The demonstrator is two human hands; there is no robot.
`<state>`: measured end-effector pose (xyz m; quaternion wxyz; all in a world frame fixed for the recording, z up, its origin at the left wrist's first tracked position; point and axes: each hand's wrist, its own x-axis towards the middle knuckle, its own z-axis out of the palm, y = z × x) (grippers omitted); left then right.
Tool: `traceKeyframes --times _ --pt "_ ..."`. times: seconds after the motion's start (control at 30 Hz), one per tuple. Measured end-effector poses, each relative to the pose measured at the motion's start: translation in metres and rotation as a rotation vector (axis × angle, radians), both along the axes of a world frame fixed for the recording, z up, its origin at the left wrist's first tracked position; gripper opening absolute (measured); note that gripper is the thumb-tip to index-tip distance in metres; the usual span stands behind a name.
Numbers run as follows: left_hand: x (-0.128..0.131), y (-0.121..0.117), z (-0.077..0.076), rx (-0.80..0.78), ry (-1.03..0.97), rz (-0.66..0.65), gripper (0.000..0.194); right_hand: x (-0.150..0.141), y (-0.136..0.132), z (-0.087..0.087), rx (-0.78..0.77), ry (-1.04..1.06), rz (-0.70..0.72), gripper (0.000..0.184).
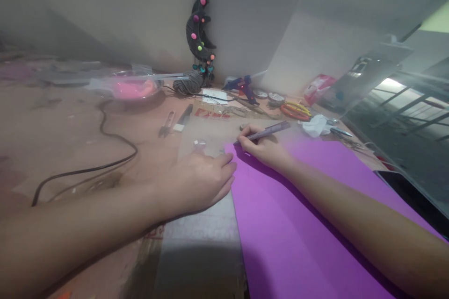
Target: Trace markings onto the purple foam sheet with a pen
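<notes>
A large purple sheet (280,233) lies on a piece of cardboard (196,229). My right hand (259,147) is closed around a dark purple-grey pen (271,131), its tip close to the sheet's upper left corner. The pen slants, with its back end up and to the right. Beside that corner, my left hand (206,175) rests with fingers extended, the fingertips touching the sheet's left edge. Nothing shows in the left hand, though its thumb and palm side are hidden.
Behind the hands are a glue gun (245,88), grey yarn (188,83), orange-handled tool (295,111) and scissors blades (340,131). A utility knife (184,117) lies further left, near a black cable (119,138). A phone (416,198) sits at right. A moon ornament (198,32) hangs behind.
</notes>
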<state>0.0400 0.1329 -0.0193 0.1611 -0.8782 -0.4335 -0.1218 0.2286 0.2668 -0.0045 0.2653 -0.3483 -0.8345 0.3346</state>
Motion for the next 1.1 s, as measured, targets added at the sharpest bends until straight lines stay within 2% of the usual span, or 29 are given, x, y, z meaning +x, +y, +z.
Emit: traceKeyframes --times 0.17,0.4,0.87,1.1 --pt "-0.0002 -0.0001 -0.0005 0.012 -0.011 -0.014 0.034 -0.0006 0.0011 -0.0014 0.012 -0.005 0.001 0.014" --pt "-0.0005 0.0001 -0.0015 0.038 -0.026 -0.012 0.032 -0.0021 0.0001 0.0009 0.035 -0.017 -0.075 0.011" --pt "-0.0023 0.0004 0.0006 0.008 0.000 0.004 0.032 0.0027 -0.0007 0.0028 -0.003 -0.070 -0.168 0.011" --pt "-0.0028 0.0009 -0.0001 -0.056 -0.017 0.006 0.035 0.0044 -0.0039 0.0068 -0.028 -0.100 -0.205 0.014"
